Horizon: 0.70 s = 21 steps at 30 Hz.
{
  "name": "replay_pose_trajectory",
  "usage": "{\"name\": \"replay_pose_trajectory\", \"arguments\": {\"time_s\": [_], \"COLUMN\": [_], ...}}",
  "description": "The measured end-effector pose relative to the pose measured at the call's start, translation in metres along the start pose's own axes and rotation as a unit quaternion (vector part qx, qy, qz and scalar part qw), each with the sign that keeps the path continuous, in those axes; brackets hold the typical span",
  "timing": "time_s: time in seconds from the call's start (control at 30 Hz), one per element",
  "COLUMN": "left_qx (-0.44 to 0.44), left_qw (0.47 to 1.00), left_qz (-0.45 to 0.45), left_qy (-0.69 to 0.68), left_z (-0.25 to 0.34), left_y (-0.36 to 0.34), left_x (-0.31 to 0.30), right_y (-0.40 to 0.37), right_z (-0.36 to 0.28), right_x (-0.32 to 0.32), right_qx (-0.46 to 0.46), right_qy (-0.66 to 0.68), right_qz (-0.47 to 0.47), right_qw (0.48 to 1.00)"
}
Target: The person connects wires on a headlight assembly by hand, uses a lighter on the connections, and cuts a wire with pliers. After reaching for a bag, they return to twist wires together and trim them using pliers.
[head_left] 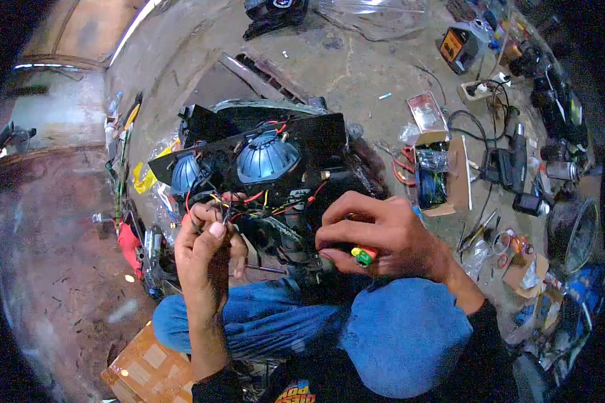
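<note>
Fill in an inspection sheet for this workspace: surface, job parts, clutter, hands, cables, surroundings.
Surface: grey floor, stained, small white stick on it.
Job parts: black assembly, two blue-silver bowls, exposed red and yellow wires.
Clutter: open carton, red-handled tool, right of the assembly.
Left hand: pinches thin dark strand, likely wire.
Right hand: grips yellow-green-red object, type unclear.
Cables: black cords looped near power strip.
Surroundings: taped cardboard box, lower left.
</note>
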State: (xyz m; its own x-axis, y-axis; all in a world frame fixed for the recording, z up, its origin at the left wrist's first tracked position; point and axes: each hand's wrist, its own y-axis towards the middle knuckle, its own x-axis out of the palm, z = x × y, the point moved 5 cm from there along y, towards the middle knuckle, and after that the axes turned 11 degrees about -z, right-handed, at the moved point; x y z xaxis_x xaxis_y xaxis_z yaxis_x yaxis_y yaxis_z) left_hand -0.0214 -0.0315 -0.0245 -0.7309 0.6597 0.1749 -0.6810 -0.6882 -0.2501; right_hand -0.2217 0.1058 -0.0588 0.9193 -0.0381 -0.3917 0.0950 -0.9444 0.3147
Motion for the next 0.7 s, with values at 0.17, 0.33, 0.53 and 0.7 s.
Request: {"name": "replay_pose_trajectory", "arguments": {"time_s": [0.17, 0.33, 0.53, 0.7], "left_qx": [0.001, 0.0, -0.014, -0.016], "left_qw": [0.998, 0.996, 0.997, 1.0], "left_qz": [0.037, 0.032, 0.047, 0.022], "left_qy": [0.056, 0.083, 0.053, 0.016], "left_z": [-0.0005, 0.0008, 0.0063, 0.002], "left_y": [0.0024, -0.0014, -0.0012, -0.0009], "left_x": [0.0042, 0.0032, 0.0116, 0.0065], "right_y": [0.0031, 0.0058, 0.0071, 0.0066], "right_z": [-0.001, -0.0034, -0.0052, -0.0031], "right_x": [0.0018, 0.0025, 0.0049, 0.0067], "right_qx": [-0.006, 0.003, -0.004, -0.044], "right_qy": [-0.026, -0.075, -0.134, -0.149], "right_qz": [-0.014, -0.037, -0.054, -0.019], "right_qw": [1.0, 0.997, 0.989, 0.988]}}
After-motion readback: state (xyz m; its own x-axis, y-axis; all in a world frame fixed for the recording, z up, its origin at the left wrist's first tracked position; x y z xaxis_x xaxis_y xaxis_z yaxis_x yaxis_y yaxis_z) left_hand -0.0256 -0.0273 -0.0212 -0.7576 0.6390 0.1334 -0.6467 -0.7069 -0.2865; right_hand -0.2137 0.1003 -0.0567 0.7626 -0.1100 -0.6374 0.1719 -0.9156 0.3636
